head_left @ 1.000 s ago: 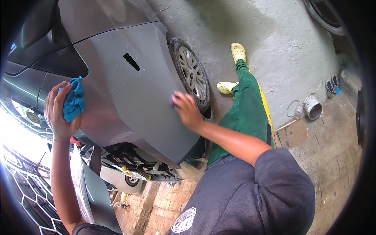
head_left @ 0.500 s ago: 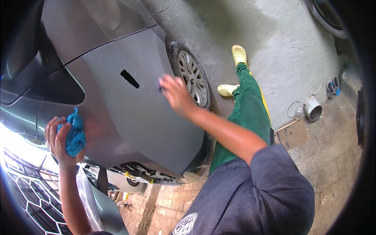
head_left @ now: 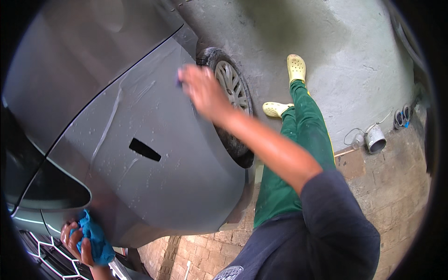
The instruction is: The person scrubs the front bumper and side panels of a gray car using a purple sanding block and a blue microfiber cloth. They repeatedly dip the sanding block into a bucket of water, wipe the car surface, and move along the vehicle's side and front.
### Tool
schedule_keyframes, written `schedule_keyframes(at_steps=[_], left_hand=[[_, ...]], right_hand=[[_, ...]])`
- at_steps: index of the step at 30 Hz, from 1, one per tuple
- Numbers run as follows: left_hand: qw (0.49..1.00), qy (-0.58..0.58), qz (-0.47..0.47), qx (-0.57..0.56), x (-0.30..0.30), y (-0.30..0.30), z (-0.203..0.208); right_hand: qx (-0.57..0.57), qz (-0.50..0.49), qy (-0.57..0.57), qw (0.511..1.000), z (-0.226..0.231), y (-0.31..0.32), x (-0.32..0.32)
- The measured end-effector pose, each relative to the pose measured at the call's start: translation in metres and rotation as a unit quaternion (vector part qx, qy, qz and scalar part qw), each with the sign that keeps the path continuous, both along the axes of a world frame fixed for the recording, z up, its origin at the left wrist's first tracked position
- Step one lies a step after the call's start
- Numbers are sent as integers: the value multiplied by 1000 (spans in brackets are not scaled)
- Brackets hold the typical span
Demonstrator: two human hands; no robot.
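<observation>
A bunched blue cloth (head_left: 99, 243) is gripped in my left hand (head_left: 77, 240), beside the dark corner window of a grey car. My right hand (head_left: 205, 93) is smeared by motion over the grey front fender (head_left: 186, 186), close above the wheel arch. Between its fingertips and the panel shows the edge of a small dark purple piece (head_left: 179, 78); its kind cannot be made out. Water drops and wet streaks (head_left: 109, 123) mark the fender around a dark, elongated cutout (head_left: 145, 149).
The car's front wheel (head_left: 233, 86) lies just beyond my right forearm. My feet, in yellow clogs (head_left: 296, 68), stand on grey concrete. Farther right are a small bucket (head_left: 375, 139), a flat board (head_left: 351, 164) and a pair of sandals (head_left: 402, 116). Brick paving (head_left: 210, 249) runs beneath the bumper.
My right hand has slid along the fender toward the door seam. Long wet streaks now show there. The view has shifted, and my left hand with the cloth sits lower in it.
</observation>
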State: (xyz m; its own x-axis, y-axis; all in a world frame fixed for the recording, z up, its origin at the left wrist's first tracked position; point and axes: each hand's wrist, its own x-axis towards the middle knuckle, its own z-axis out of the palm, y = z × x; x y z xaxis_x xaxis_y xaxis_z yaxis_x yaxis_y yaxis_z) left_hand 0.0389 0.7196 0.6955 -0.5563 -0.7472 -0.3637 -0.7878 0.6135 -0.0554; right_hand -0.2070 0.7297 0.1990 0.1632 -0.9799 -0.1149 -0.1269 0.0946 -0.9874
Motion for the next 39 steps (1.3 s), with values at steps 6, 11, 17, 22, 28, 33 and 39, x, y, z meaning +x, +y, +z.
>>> schedule_keyframes(at_steps=[6, 11, 17, 22, 28, 33, 39], left_hand=[[984, -21, 178, 16, 52, 25, 49], [967, -54, 248, 5, 71, 26, 64], [992, 24, 109, 55, 43, 25, 48], [967, -73, 239, 46, 65, 38, 88], [962, -47, 268, 25, 62, 39, 69], [983, -39, 179, 35, 18, 27, 46], [998, -22, 39, 42, 10, -3, 20]], right_hand=[[-103, 27, 0, 994, 41, 55, -22], [81, -36, 11, 996, -97, -86, 5], [-23, 0, -30, 999, 50, 37, -6], [-39, -25, 0, 999, -16, -16, 7], [88, -62, 31, 994, -33, -66, 29], [-59, -48, -43, 996, 75, -15, 17], [135, -90, 67, 984, -33, -100, 31]])
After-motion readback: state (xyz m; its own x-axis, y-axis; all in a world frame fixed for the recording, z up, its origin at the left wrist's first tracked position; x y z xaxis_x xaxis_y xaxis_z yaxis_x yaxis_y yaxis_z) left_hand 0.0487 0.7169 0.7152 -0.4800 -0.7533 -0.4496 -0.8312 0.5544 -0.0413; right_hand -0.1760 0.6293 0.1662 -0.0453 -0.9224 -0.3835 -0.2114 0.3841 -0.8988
